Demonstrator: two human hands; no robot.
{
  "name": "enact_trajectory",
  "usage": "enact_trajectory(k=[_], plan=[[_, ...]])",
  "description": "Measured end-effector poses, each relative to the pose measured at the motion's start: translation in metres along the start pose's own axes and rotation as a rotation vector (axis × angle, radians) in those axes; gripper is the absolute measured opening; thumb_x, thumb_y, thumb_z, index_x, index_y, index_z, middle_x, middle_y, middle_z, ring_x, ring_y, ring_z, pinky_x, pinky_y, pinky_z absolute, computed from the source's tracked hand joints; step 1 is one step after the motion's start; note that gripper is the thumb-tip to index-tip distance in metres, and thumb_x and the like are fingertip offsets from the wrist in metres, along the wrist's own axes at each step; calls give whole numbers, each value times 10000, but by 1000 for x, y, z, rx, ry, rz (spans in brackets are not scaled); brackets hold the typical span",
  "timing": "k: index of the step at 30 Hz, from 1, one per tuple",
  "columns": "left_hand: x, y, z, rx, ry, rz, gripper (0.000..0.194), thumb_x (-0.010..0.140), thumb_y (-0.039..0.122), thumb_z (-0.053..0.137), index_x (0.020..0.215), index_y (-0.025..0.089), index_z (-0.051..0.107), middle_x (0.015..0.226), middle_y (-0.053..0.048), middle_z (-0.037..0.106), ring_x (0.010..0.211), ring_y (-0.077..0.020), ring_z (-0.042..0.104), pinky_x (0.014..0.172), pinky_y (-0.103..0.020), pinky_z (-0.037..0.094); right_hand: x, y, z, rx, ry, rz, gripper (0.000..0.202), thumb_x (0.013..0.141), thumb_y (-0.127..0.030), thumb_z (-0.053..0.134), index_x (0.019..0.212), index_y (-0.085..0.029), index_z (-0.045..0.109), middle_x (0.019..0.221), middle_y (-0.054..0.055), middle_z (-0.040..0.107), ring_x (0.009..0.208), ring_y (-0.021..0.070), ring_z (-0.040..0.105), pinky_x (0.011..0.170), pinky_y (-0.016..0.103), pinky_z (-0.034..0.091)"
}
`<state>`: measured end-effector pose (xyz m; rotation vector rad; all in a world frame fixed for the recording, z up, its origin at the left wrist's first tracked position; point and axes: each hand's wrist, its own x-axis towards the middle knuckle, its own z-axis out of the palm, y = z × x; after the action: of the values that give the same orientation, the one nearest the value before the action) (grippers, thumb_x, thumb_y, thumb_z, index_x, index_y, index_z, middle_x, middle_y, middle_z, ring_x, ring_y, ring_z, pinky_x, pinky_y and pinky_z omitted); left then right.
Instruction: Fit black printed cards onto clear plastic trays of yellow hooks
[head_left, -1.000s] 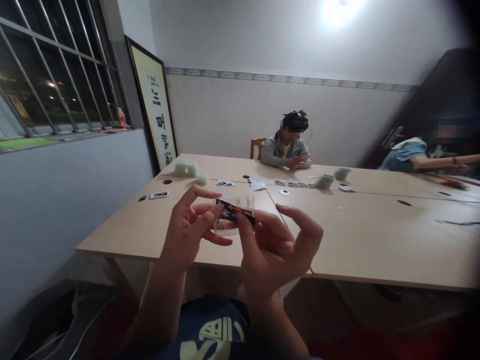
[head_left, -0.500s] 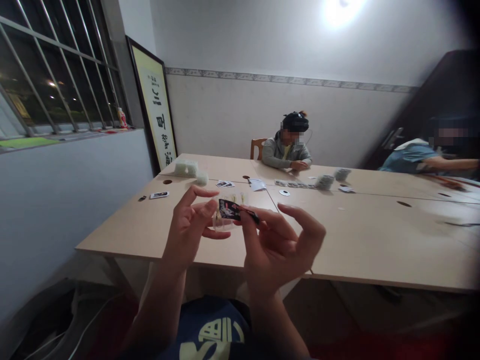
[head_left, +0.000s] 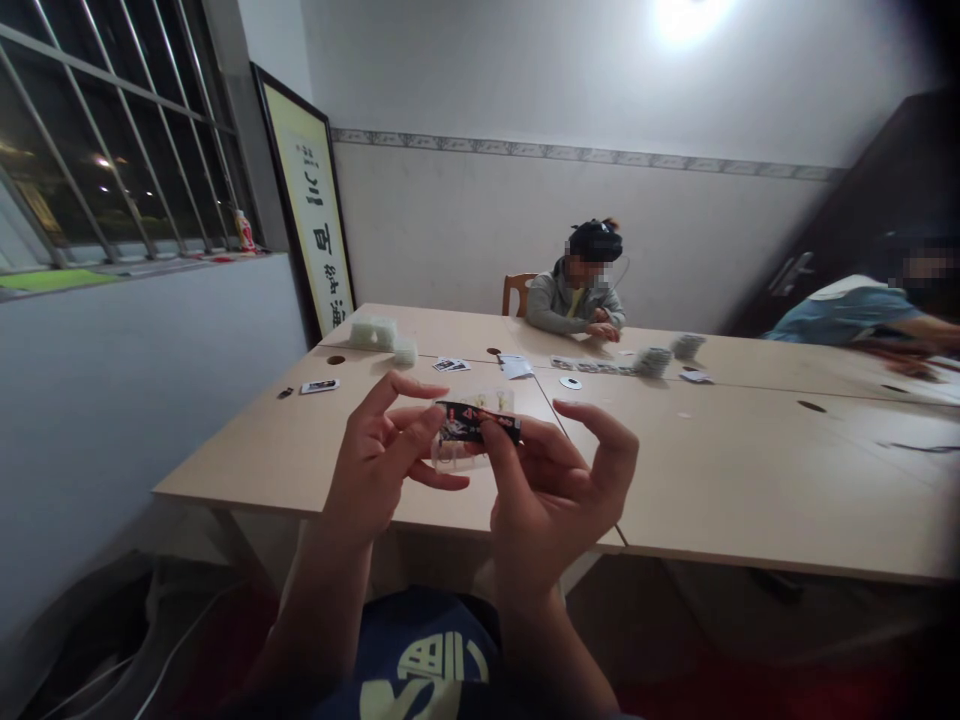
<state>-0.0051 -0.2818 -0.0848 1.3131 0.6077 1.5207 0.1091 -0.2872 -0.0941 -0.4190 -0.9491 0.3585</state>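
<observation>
A small clear plastic box [head_left: 450,459] with tiny yellowish items inside is held above the table between both hands. Across its face lies a black printed label [head_left: 471,424]. My left hand [head_left: 382,445] grips the box and the label's left end, thumb on the label. On the other side, my right hand [head_left: 555,480] presses its thumb on the label's right half, with the fingers behind and the index finger raised. The fingertips behind the box are partly hidden.
The wooden table [head_left: 247,440] carries stacks of clear boxes [head_left: 373,334], black-and-white cards [head_left: 320,386], a white paper [head_left: 515,366], a round white sticker [head_left: 570,383] and more stacks [head_left: 651,362]. A person [head_left: 574,290] sits opposite; another person [head_left: 847,310] is at the right.
The label has come down flatter over the box, and its right end, tilted before, is now nearly level. My right hand has shifted slightly left.
</observation>
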Motion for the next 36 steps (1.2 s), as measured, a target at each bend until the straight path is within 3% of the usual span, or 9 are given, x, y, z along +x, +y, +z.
enact_trajectory(k=[36], plan=[[-2,2,1,-17,10,-26,260,868,359,791,992,217,612,850,-6,813,715,-244,808,508,-295,682,2,0,-1,-12,-17,-10,452,756,16,741,1073,-248,556,774,-88,782,644,121,783,594,188,668]])
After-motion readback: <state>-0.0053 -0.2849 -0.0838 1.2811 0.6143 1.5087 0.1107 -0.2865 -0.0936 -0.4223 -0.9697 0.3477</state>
